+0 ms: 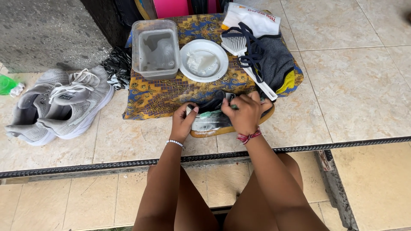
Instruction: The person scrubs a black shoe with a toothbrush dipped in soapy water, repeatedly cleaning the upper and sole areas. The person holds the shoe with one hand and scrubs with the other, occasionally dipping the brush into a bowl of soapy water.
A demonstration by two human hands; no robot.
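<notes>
A: Left hand [183, 122] grips the shoe's [209, 122] toe end; right hand [244, 113] is closed over its top. Shoe sits between them on the patterned cloth [158, 96].
B: Best to keep it pinned flat, probably. Right fingers hide what they pinch; maybe a small green-tipped tool, can't tell.

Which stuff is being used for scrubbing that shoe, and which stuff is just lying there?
In use:
- left hand and right hand, both gripping the dark shoe
- brush, clear water tub and white dish, close by on the patterned cloth

Lying about:
- grey sneakers
- black plastic bag
- green wrapper
</notes>
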